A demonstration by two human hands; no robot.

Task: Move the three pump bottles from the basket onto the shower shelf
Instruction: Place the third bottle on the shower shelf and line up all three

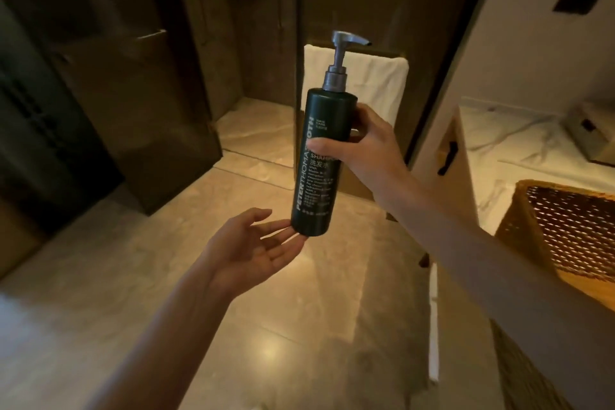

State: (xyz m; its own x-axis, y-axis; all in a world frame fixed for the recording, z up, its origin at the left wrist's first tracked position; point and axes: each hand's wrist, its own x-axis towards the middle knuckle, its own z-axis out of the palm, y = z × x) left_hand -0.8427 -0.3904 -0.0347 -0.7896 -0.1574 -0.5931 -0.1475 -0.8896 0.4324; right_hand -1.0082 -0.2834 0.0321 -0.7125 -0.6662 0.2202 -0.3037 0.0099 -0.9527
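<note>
A dark green pump bottle (321,156) with a grey pump head and white lettering is held upright in mid-air at the centre of the head view. My right hand (369,143) grips it around the middle, thumb across the label. My left hand (256,243) is open, palm up, just below and left of the bottle, its fingertips touching the bottle's bottom edge. The woven basket (519,230) stands at the right edge on the counter; its inside is hidden. No shower shelf can be made out in the dark shower area.
A glass shower door (133,103) stands open at the left, with a dark stone shower behind. A white towel (376,83) hangs behind the bottle. A marble counter (506,156) with a box sits at the right. Glossy beige floor tiles (166,293) lie below.
</note>
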